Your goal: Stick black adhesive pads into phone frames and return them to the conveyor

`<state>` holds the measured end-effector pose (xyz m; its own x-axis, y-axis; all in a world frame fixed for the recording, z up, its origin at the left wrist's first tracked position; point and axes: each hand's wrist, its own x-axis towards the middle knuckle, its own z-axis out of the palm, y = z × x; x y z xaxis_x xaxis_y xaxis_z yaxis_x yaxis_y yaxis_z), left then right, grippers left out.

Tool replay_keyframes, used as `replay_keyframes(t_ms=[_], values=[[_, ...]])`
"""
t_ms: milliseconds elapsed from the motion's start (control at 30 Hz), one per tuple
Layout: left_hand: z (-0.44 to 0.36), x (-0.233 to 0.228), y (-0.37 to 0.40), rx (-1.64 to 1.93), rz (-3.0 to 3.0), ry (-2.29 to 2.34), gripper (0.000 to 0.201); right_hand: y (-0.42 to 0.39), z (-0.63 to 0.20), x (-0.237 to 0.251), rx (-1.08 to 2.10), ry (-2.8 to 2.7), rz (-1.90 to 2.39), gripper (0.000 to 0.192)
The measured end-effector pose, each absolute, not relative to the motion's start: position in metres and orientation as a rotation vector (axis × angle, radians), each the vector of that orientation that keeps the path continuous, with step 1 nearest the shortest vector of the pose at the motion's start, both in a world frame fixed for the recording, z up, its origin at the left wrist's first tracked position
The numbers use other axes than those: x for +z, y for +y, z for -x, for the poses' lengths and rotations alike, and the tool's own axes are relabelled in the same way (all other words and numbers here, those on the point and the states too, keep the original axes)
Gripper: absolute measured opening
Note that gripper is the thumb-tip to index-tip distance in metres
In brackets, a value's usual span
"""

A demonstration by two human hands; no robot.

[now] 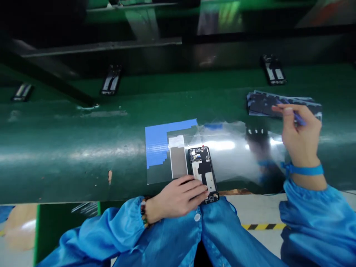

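An opened phone [205, 168], its boards and black flat parts showing, lies at the front edge of the green bench, tilted slightly. My left hand [180, 194] is laid over its lower end, fingers across it and pressing it; the thumb is hidden. Out to the right, my right hand [303, 128] pinches a thin purple stick-like tool [300, 119], its exact kind unclear. That hand hovers over a stack of dark sheets in clear film [263, 104]. Left of the phone lie a sheet with blue stickers [155, 144] and a white-edged grey strip [178, 159].
Along the back of the bench [69, 148] lie more opened phones, one at right [274, 70], one at left [111, 79] and another farther left [22, 92]. Clear film [230, 148] covers the bench right of centre. A dark slanting bar [63, 85] meets the bench at left.
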<state>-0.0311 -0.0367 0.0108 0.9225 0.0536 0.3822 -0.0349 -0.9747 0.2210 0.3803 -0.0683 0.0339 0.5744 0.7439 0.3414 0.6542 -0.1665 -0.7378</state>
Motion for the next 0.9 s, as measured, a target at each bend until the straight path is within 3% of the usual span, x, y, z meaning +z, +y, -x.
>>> replay_keyframes(t_ms=[67, 233, 333, 533, 733, 900], values=[[0.033, 0.021, -0.031, 0.728, -2.805, -0.020, 0.021, -0.057, -0.403, 0.019, -0.029, -1.186, 1.976, 0.025], [0.029, 0.064, 0.025, 0.823, -2.763, 0.271, 0.037, -0.047, -0.432, -0.017, 0.044, -1.245, 2.041, 0.056], [0.002, 0.068, 0.095, 1.035, -2.664, 0.621, 0.030, -0.044, -0.433, -0.025, 0.103, -1.219, 2.036, 0.048], [-0.063, 0.030, 0.252, 0.737, -2.538, 0.917, 0.037, -0.040, -0.432, -0.028, 0.072, -1.188, 1.965, 0.020], [-0.067, -0.003, 0.302, 0.472, -2.593, 0.959, 0.050, -0.045, -0.431, -0.032, 0.027, -1.232, 1.920, 0.019], [-0.014, 0.006, 0.336, 0.669, -2.445, 1.405, 0.059, -0.049, -0.426, -0.033, 0.059, -1.101, 1.909, 0.015]])
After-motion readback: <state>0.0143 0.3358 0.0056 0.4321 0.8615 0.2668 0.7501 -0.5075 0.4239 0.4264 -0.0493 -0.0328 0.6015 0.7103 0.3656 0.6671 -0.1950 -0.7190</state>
